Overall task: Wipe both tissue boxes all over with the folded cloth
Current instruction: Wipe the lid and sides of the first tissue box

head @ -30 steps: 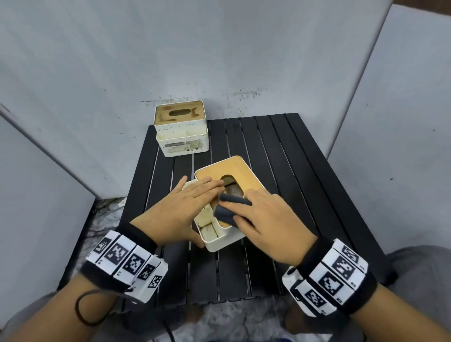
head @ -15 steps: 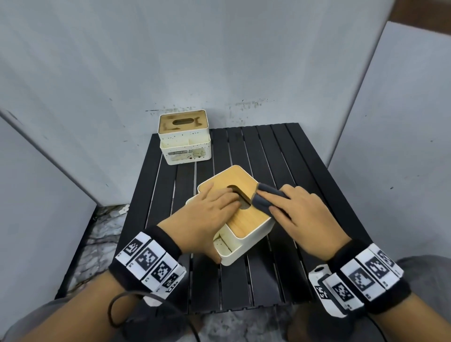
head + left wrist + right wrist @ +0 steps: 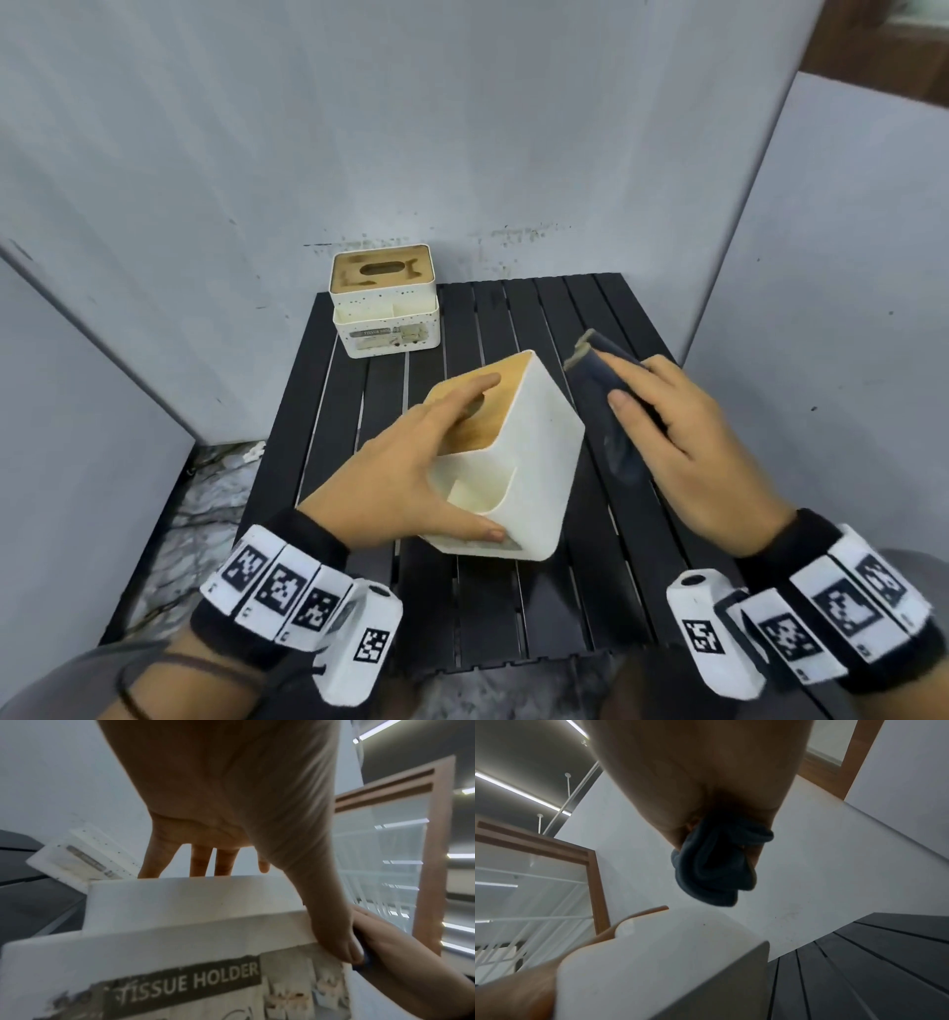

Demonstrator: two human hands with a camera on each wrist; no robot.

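Note:
The near tissue box point(image 3: 534, 442), white with a wooden lid, is tipped toward the left on the black slatted table point(image 3: 539, 318), so its right side faces up. My left hand point(image 3: 421, 452) grips it, fingers laid over the lid and thumb point(image 3: 334, 933) pressed on the labelled front face point(image 3: 192, 912). Just right of the box, my right hand point(image 3: 637, 385) holds the folded dark cloth point(image 3: 601, 375), thumb on top. The cloth point(image 3: 713, 866) hangs above the box's side point(image 3: 667, 963). The second, speckled tissue box point(image 3: 385, 303) stands upright at the table's back left corner.
Grey panels close in the table behind and on both sides. The right panel stands close to my right hand. Bare slats lie at the right and at the front edge. A marbled floor shows to the left.
The near box went from lying lid-up to tipped leftward under my left hand. My right hand with the cloth left the lid and moved out to the box's right side.

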